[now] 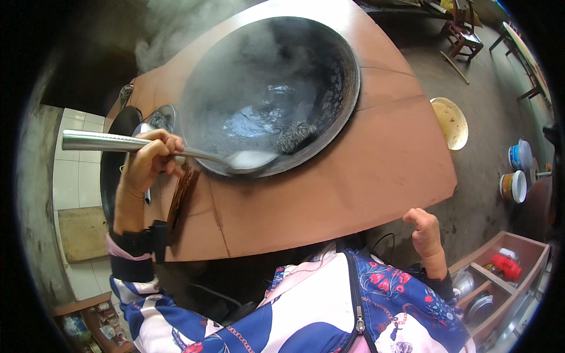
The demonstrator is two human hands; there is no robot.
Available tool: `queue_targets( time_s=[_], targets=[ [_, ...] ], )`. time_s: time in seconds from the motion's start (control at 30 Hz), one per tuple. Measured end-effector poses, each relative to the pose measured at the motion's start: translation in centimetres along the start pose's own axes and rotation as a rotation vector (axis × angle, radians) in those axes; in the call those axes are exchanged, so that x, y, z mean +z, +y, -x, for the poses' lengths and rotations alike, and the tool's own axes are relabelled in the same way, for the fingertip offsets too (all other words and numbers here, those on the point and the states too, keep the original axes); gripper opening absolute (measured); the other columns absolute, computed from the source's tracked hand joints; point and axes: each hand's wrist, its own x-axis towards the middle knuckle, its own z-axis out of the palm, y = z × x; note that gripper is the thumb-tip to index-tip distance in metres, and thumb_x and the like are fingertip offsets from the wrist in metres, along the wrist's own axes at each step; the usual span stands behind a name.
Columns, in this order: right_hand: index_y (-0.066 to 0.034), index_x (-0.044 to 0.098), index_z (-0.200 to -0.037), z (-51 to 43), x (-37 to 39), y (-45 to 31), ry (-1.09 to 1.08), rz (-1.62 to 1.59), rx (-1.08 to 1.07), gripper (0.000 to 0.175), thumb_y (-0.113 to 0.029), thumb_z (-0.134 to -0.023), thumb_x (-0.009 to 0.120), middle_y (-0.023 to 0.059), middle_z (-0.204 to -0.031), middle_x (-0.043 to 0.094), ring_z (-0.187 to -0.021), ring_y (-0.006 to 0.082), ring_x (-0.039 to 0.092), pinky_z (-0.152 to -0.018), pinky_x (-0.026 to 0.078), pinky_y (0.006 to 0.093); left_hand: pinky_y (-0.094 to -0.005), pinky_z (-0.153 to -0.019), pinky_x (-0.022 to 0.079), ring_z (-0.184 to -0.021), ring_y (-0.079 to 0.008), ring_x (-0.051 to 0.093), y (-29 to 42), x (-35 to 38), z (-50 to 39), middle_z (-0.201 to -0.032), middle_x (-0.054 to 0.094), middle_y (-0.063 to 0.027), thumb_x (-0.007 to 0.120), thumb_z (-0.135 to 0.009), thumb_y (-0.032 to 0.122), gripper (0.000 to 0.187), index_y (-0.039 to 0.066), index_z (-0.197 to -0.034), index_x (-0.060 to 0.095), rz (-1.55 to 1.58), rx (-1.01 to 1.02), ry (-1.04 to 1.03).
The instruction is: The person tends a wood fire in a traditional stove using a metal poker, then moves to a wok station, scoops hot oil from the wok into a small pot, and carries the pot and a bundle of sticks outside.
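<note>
My left hand point(152, 161) grips the handle of a steel ladle point(212, 155), holding it almost level. Its bright, blurred bowl is over the near rim of a large, dark iron wok point(348, 95). Glossy water point(254, 121) lies at the bottom of the wok, and steam hides much of its far side. Against the near inner wall rests a wire scouring pad point(295, 137). Off the counter's near right edge is my right hand point(426, 231), its fingers curled and nothing visible in them; the palm is hidden.
The wok sits in a tiled counter point(397, 145). A bamboo brush point(182, 198), a second dark pan point(114, 176) and a small dish with another scouring pad point(158, 119) are at left. A pale basin point(450, 123), tubs point(513, 186) and a wooden chair point(463, 37) stand on the right.
</note>
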Motion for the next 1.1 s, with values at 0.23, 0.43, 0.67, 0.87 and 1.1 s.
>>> queue_targets(
  time_s=[0.23, 0.43, 0.67, 0.87, 1.1],
  targets=[
    [-0.0035, 0.054, -0.072, -0.6, 0.0, -0.3, 0.017, 0.019, 0.021, 0.017, 0.008, -0.063, 0.047, 0.0131, -0.068, 0.056, -0.067, 0.0309, 0.058, -0.057, 0.046, 0.0341, -0.0207, -0.047, 0.045, -0.047, -0.0087, 0.051, -0.9, -2.2, -4.8, -0.067, 0.057, -0.0041, 0.045, -0.074, 0.007, 0.015, -0.001, -0.071, 0.057, -0.824, 0.133, 0.121],
    [-0.0026, 0.054, -0.071, -0.2, -0.1, -0.6, 0.006, 0.035, 0.080, 0.016, 0.008, -0.062, 0.046, 0.0139, -0.067, 0.055, -0.065, 0.0309, 0.057, -0.056, 0.045, 0.0331, -0.0226, -0.055, 0.052, -0.057, -0.0101, 0.058, -0.4, -0.6, -6.0, -0.079, 0.060, -0.0092, 0.042, -0.075, 0.006, 0.013, 0.001, -0.078, 0.053, -0.531, 0.210, 0.049],
    [-0.0016, 0.053, -0.071, -0.6, -0.1, -0.6, 0.037, 0.012, 0.069, 0.016, 0.008, -0.061, 0.046, 0.0142, -0.067, 0.055, -0.065, 0.0307, 0.057, -0.056, 0.045, 0.0330, -0.0261, -0.084, 0.043, -0.094, -0.0163, 0.054, 1.2, 3.2, -4.1, -0.102, 0.054, -0.0098, 0.049, -0.074, -0.005, 0.030, 0.006, -0.102, 0.053, -0.613, 0.396, -0.218],
    [-0.0013, 0.054, -0.071, -0.9, -0.1, -0.3, 0.023, -0.017, 0.031, 0.016, 0.009, -0.061, 0.045, 0.0141, -0.068, 0.056, -0.066, 0.0304, 0.058, -0.056, 0.045, 0.0328, -0.0249, -0.069, 0.044, -0.077, -0.0208, 0.056, 1.8, 7.6, -1.3, -0.092, 0.056, -0.0093, 0.055, -0.064, -0.013, 0.023, 0.001, -0.082, 0.051, -1.051, 0.597, -0.203],
    [-0.0018, 0.055, -0.071, -1.2, 0.2, -0.3, 0.047, -0.045, -0.028, 0.016, 0.009, -0.062, 0.046, 0.0136, -0.068, 0.056, -0.066, 0.0304, 0.058, -0.057, 0.045, 0.0330, -0.0248, -0.076, 0.041, -0.083, -0.0175, 0.052, -1.4, 8.5, -3.2, -0.096, 0.054, -0.0076, 0.052, -0.068, -0.014, 0.027, 0.004, -0.088, 0.051, -0.750, 0.578, -0.231]
  ],
)
